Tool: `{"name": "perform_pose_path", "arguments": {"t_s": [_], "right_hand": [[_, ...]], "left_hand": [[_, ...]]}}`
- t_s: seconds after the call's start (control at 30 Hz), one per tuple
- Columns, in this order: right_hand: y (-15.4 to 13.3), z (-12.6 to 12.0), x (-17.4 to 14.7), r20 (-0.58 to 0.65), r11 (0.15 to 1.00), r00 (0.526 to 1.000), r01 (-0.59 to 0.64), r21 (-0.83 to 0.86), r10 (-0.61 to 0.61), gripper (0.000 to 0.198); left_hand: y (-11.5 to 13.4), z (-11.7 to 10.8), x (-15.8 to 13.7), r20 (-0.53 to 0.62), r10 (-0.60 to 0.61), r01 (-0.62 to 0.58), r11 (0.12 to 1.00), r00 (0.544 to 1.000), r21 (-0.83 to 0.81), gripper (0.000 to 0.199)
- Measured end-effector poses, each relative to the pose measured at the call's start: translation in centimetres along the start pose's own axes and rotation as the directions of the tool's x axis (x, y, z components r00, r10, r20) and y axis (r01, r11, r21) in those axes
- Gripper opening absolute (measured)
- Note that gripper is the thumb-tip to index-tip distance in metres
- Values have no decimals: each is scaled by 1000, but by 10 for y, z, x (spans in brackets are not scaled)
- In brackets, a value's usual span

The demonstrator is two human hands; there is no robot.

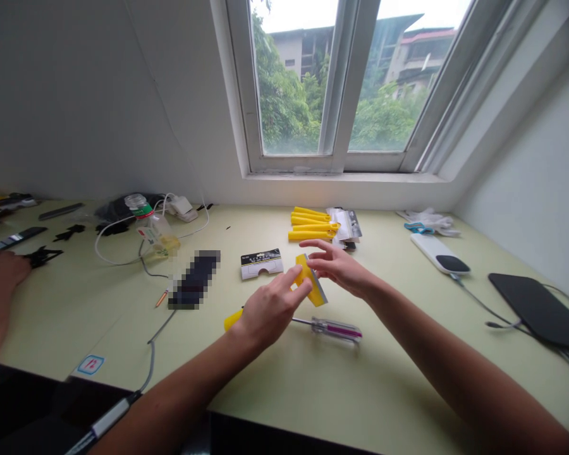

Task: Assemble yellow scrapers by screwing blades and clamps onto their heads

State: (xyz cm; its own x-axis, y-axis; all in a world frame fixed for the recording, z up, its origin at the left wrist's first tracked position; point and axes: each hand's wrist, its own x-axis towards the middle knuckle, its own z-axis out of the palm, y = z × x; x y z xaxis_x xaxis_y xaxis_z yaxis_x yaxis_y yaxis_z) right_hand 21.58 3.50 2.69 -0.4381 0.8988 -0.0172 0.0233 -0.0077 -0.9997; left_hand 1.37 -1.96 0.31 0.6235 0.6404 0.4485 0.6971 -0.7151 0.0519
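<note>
In the head view, the left hand (270,308) is gripping a yellow scraper (312,285) above the middle of the table (398,360), its fingers lying over the tool. The right hand (344,268) is hovering at the scraper's grey edge with fingers parted and curved; whether they are pinching it, I cannot tell. A clear-handled screwdriver (336,330) is lying on the near side, its shaft disappearing behind the left hand. On the far side, a printed card (260,264) is resting left of the scraper, and yellow handles (313,232) are lying in a pile. Farther left, a pixelated dark object (196,281) and a bottle (154,230) are sitting among cables, with another person's hand (4,275) resting beyond. To the right, a white device (429,248) and a black slab (535,306) are lying well apart from the work.
</note>
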Motion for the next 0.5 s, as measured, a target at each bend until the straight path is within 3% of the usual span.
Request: {"name": "perform_pose_path", "arguments": {"t_s": [0.1,0.2,0.33,0.4,0.5], "right_hand": [[13,-7,9,-63,961,994,66,-270,-86,38],[27,-7,15,-17,781,989,103,-616,-145,27],[39,10,17,130,628,977,209,-749,-170,22],[44,19,19,159,552,970,235,-800,-183,19],[49,26,22,159,476,965,243,-845,-209,19]], "left_hand": [[-21,-2,4,-127,-80,74,996,989,-54,43],[-42,-3,8,-251,-189,160,978,949,-131,42],[-50,-4,13,-389,-308,173,922,868,-345,39],[-45,-4,15,-373,-428,183,823,823,-538,34],[-35,-4,17,-154,-608,206,480,779,-853,27]]}}
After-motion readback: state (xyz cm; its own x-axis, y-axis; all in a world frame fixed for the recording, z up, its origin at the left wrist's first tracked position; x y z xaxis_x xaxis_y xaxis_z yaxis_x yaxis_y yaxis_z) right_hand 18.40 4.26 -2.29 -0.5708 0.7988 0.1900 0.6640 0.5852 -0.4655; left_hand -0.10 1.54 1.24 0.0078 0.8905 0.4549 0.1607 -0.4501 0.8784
